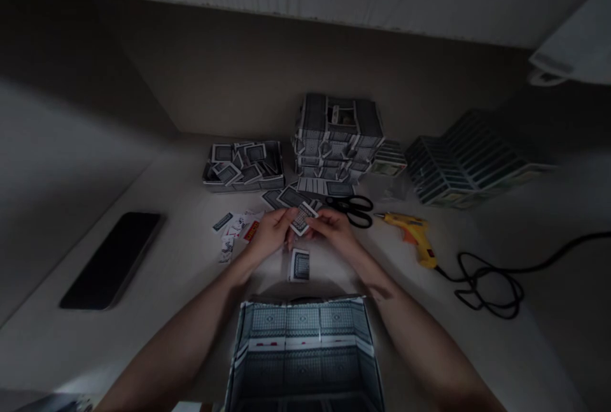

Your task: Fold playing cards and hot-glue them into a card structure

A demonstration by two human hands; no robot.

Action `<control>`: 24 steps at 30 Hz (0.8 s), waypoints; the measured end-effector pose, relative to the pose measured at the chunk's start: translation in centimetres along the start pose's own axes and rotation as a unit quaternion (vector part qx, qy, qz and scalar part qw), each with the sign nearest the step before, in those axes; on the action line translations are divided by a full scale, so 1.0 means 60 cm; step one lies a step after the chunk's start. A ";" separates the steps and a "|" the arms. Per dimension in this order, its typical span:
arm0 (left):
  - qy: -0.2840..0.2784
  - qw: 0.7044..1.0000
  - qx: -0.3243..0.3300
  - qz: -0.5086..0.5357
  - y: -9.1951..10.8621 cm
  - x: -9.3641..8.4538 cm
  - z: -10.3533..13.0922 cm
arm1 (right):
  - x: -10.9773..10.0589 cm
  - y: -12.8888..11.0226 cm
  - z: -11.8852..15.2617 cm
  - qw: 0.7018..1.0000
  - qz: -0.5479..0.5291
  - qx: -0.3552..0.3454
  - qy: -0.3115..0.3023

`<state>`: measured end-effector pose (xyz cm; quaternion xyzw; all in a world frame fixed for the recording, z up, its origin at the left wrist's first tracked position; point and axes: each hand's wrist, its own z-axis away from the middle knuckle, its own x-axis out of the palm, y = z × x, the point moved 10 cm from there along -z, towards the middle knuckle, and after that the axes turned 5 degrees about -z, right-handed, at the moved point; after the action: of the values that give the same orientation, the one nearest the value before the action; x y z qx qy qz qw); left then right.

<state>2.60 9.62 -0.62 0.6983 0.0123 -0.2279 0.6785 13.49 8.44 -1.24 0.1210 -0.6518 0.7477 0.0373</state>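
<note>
A small patterned card [302,217] is held up between the left hand [277,230] and the right hand [333,227], both closed to a pinch with thumbs on its edges. Uneven pressure from the two thumbs could crease it, and in this dim light a crooked fold or edge might go unnoticed. Just below the hands, towards the body, lies another small patterned card [300,265]; a dropping wrist could nudge it away. Nearer still stands an open card-covered box [303,326] between the forearms, which an elbow drawn inward might knock. Just beyond the right hand are scissors [358,208], and to its right a yellow glue gun [413,234] (whether hot, I cannot tell); a careless sideways reach could meet its nozzle or snag its cable [496,269]. Left of the left hand, loose cards [233,227] could be swept across the worktop [186,227] by a sleeve-less forearm.
</note>
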 end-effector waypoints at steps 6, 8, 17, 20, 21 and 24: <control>0.098 0.978 0.056 -0.174 0.022 -0.033 0.005 | -0.015 -0.005 -0.002 0.999 -0.019 -0.023 0.037; 0.101 0.965 0.089 -0.224 0.034 -0.032 0.009 | -0.018 -0.003 -0.002 0.998 -0.025 -0.025 0.043; 0.048 0.985 0.079 -0.149 0.036 -0.011 0.019 | -0.018 0.003 -0.005 0.996 -0.081 -0.017 0.019; 0.006 0.997 0.051 -0.063 0.022 0.009 0.021 | -0.019 0.006 -0.006 0.995 -0.098 -0.011 0.011; 0.002 0.998 0.049 -0.049 0.019 0.012 0.020 | -0.020 0.008 -0.007 0.995 -0.102 -0.007 0.008; 0.012 0.997 0.059 -0.056 0.018 0.010 0.017 | -0.023 0.013 -0.011 0.994 -0.111 -0.001 0.011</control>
<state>3.20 8.40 0.20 0.7380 0.0463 -0.2572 0.6221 14.59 9.12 -2.39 0.1844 -0.6349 0.7393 0.1274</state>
